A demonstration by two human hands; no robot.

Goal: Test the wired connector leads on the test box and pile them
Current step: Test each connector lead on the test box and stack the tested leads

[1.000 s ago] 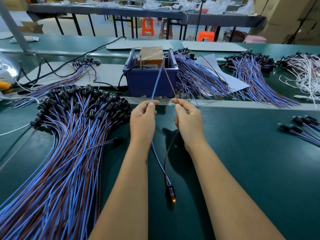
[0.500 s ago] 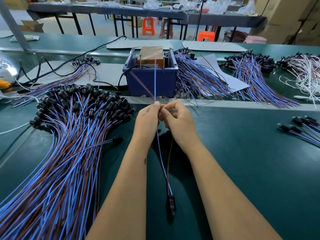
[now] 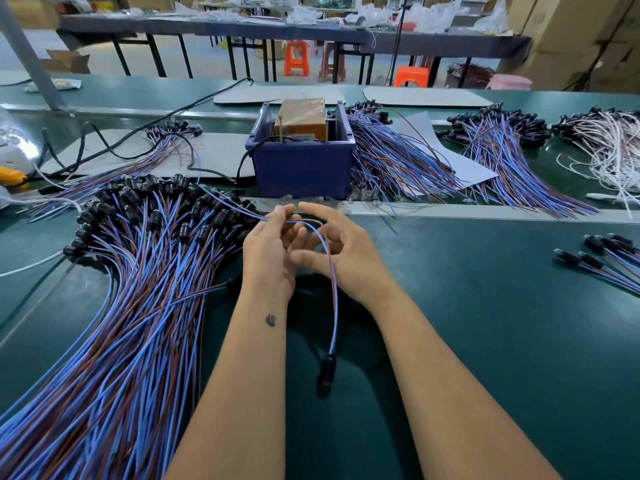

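Note:
My left hand [image 3: 268, 251] pinches a blue and brown lead [image 3: 333, 306] near the middle of its wires. The free wire ends trail left over the big pile of leads [image 3: 138, 271]. The lead's black connector [image 3: 327, 370] hangs low, just above the green table. My right hand [image 3: 346, 258] is beside the left with relaxed, spread fingers, the wire passing across them. The test box [image 3: 300, 121], orange-brown, sits in a blue bin [image 3: 301, 168] straight behind my hands.
More blue and brown lead heaps [image 3: 398, 161] lie right of the bin, another heap [image 3: 502, 150] farther right, and white wires [image 3: 609, 150] at the far right. A few leads [image 3: 602, 254] lie at the right edge. A black cable [image 3: 145, 133] runs to the bin.
The wire ends have come off the test box and swung left toward the pile. My hands came together, the left took both wires, and the right hand's fingers loosened.

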